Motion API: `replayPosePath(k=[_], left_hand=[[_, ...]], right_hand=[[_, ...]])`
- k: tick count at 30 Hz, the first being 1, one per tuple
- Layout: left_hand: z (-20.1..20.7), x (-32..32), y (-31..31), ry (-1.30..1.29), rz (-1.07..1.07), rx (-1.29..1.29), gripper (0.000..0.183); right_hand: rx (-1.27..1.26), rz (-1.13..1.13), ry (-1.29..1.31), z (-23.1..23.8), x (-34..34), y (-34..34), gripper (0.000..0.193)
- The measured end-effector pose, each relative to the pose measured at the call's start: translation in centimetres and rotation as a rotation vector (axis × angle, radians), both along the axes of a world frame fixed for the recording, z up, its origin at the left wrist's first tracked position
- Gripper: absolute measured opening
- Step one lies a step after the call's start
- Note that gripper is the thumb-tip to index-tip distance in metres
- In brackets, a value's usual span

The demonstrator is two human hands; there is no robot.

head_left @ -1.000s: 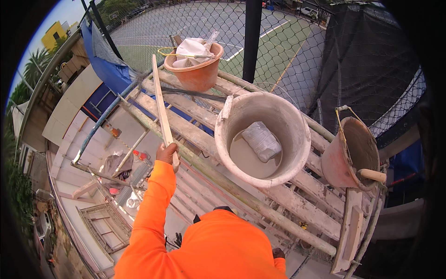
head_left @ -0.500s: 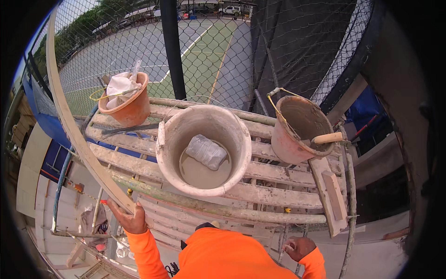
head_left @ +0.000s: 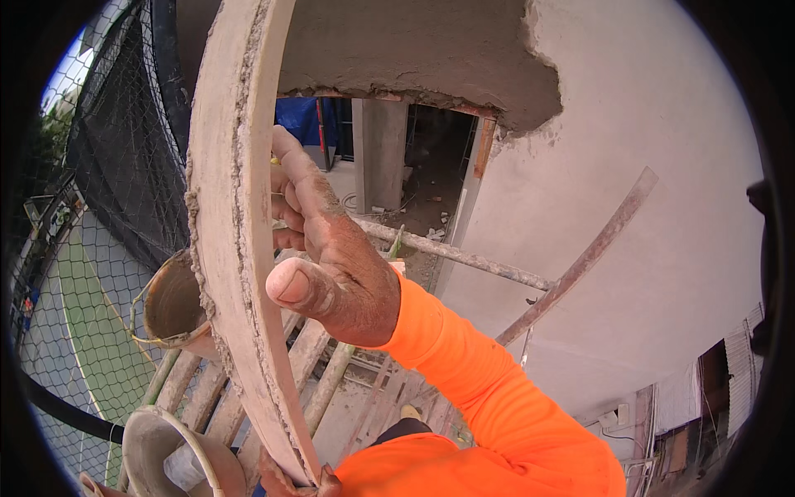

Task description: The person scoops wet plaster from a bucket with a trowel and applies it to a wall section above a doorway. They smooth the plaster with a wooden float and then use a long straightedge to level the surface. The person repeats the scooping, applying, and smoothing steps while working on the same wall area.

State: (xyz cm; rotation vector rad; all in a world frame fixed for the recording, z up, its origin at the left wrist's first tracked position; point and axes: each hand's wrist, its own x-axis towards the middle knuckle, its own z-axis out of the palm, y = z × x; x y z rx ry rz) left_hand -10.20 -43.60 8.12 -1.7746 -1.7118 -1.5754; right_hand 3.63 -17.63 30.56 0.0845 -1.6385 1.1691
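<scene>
A long, pale wooden straightedge (head_left: 224, 166) stands nearly upright in front of me, with wet mortar clinging along its left edge and in a line down its face. My left hand (head_left: 281, 482) grips its lower end at the bottom of the picture; only some fingers show there. Beside the middle of the board is my right hand (head_left: 339, 265), thumb out and fingers stretched toward the board's right edge. The fingertips pass partly behind the board, so I cannot tell whether they touch it.
Grey wet plaster (head_left: 414, 50) covers the wall above an opening; a smooth pale wall (head_left: 646, 108) stands to the right. A mortar bucket (head_left: 170, 298) and a pale bucket (head_left: 141, 451) rest on the slatted scaffold platform (head_left: 219, 406). A scaffold pole (head_left: 464, 257) crosses ahead. Chain-link fence (head_left: 99, 306) runs left.
My view has swung right, from the buckets and court to the plastered wall. The straightedge now stands closer to me, still in my left hand. My right hand has risen beside it with fingers extended.
</scene>
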Motion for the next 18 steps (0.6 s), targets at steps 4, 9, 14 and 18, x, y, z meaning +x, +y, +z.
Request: replayPosePath(k=[4, 9, 14, 18], left_hand=[[-1.1, 1.8, 3.7, 0.048, -0.275, -0.238, 0.093], [0.9, 3.3, 10.8, -0.001, -0.511, -0.597, 0.083], [2.5, 4.1, 18.1, 0.272, -0.489, -0.515, 0.085], [4.7, 4.4, 24.0, 0.419, -0.237, -0.335, 0.086]], right_hand=[[-0.280, -0.098, 0.163, -1.7, 6.4, 2.4, 0.076], [-0.334, -0.464, 0.241, -3.1, 16.3, 6.7, 0.062], [-0.310, -0.691, 0.421, -1.1, 27.9, 12.0, 0.047], [-0.375, -0.707, 0.298, -0.1, 33.2, 15.3, 0.044]])
